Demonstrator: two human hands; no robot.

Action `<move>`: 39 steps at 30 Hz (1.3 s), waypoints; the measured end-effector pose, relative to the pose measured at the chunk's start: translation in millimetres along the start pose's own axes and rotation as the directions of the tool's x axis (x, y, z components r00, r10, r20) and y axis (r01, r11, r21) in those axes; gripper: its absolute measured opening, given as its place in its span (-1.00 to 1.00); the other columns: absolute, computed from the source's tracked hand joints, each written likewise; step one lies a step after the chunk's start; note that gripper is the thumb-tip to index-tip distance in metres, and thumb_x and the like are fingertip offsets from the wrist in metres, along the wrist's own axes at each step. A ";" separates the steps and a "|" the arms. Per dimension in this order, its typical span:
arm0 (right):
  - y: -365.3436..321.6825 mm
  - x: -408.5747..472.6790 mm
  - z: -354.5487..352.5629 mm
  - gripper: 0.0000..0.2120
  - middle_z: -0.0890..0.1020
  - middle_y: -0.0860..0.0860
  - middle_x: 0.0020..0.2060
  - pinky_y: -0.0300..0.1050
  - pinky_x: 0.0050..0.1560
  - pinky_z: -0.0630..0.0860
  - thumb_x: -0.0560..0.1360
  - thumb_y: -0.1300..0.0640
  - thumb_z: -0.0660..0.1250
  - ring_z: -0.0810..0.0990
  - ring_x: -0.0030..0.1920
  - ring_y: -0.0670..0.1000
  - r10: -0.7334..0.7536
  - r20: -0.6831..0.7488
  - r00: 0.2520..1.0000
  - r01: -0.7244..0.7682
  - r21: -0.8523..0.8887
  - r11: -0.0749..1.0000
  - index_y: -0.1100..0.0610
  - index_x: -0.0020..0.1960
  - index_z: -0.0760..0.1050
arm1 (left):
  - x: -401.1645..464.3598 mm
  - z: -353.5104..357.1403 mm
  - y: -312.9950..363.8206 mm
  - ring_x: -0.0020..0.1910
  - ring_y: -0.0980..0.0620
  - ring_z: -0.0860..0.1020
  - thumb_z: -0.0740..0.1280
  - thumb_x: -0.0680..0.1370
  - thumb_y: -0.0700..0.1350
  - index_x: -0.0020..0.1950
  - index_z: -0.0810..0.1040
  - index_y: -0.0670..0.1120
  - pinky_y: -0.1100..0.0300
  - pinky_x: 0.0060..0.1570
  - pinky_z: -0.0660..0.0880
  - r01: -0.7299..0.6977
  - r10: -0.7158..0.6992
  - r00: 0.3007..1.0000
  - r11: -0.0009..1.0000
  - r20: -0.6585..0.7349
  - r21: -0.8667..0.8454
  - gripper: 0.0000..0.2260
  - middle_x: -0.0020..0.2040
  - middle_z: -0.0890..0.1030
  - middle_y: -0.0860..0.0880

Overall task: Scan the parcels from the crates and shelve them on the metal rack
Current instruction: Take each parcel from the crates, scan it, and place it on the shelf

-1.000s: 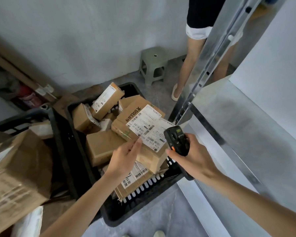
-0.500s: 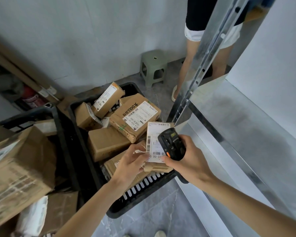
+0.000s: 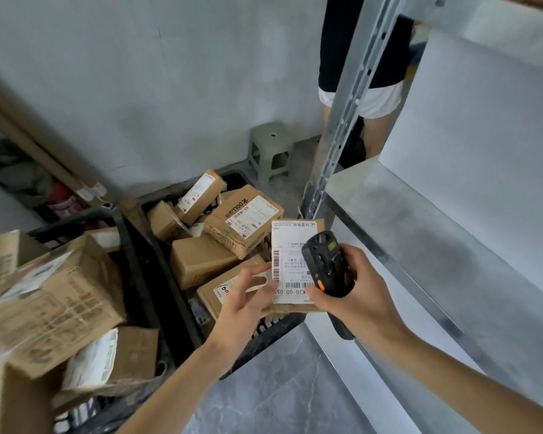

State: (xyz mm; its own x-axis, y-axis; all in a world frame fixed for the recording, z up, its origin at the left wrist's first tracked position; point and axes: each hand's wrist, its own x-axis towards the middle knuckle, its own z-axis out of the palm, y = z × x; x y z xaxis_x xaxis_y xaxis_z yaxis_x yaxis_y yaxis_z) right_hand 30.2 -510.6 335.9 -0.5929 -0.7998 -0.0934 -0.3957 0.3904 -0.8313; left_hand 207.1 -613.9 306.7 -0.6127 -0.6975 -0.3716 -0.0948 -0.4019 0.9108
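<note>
We see the grey galvanised metal rack (image 3: 445, 245) filling the right side, its slotted upright rising past a second person in a black top and white shorts (image 3: 358, 73). Left of it stand two black plastic crates: the nearer-centre crate (image 3: 170, 277) is heaped with brown cardboard parcels, and the left crate (image 3: 76, 217) holds a large brown printed carton (image 3: 54, 305), blurred at the edge. A pale green plastic stool (image 3: 271, 150) sits by the wall behind. Over the front right corner of the centre crate, our left hand (image 3: 248, 305) holds a flat brown cardboard parcel with a white barcode label (image 3: 290, 245), label facing up, fingers curled around its left edge and thumb under it as far as we can tell. Our right hand (image 3: 364, 302) grips a black handheld scanner with an orange button (image 3: 328, 264), fingers wrapped round its body, its head overlapping the label's right side.
</note>
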 end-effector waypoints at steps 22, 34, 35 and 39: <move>-191.9 -226.8 -181.1 -0.29 0.59 -0.30 0.21 -0.10 0.18 0.62 0.36 -0.21 0.58 0.57 0.23 -0.21 -0.338 -0.127 0.933 0.307 -0.214 0.927 -0.20 0.42 0.38 | -232.0 47.3 189.7 0.24 0.00 0.61 0.57 0.46 0.04 0.30 0.57 0.19 0.07 0.19 0.58 -0.558 0.511 0.827 0.794 0.233 0.241 -0.57 0.25 0.65 0.08; -323.9 -350.2 -265.1 -0.36 0.47 -0.21 0.28 -0.30 -0.06 0.48 0.52 -0.33 0.31 0.53 0.05 -0.15 -0.331 -0.180 0.927 0.134 -0.665 0.735 -0.23 0.50 0.15 | -301.0 64.9 302.0 0.23 0.09 0.60 0.54 0.44 0.01 0.29 0.57 0.24 0.17 0.08 0.62 -0.680 0.554 0.693 0.715 0.460 0.163 -0.57 0.23 0.64 0.16; -329.4 -361.5 -267.4 -0.37 0.47 -0.21 0.29 -0.27 -0.03 0.51 0.52 -0.29 0.33 0.54 0.05 -0.14 -0.319 -0.195 0.928 0.109 -0.675 0.729 -0.20 0.49 0.17 | -304.1 66.6 305.0 0.25 0.10 0.59 0.54 0.43 0.04 0.28 0.57 0.27 0.13 0.15 0.60 -0.682 0.549 0.685 0.715 0.479 0.154 -0.56 0.23 0.64 0.16; -343.2 -404.2 -271.8 -0.38 0.46 -0.23 0.28 -0.16 -0.04 0.50 0.50 -0.29 0.31 0.52 -0.01 -0.14 -0.286 -0.211 0.935 0.030 -0.755 0.655 -0.19 0.46 0.16 | -320.3 79.1 312.5 0.27 0.14 0.56 0.55 0.42 0.03 0.25 0.57 0.31 0.23 0.17 0.58 -0.714 0.539 0.623 0.687 0.568 0.132 -0.57 0.22 0.63 0.22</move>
State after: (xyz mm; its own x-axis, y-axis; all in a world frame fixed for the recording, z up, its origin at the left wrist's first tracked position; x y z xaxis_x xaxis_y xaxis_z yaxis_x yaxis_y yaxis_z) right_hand 215.1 -197.4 807.9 -0.5889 -0.7632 0.2659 -0.8066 0.5760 -0.1332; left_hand 311.7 -469.2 724.6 -0.8779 -0.3141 0.3613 0.2693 0.3001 0.9151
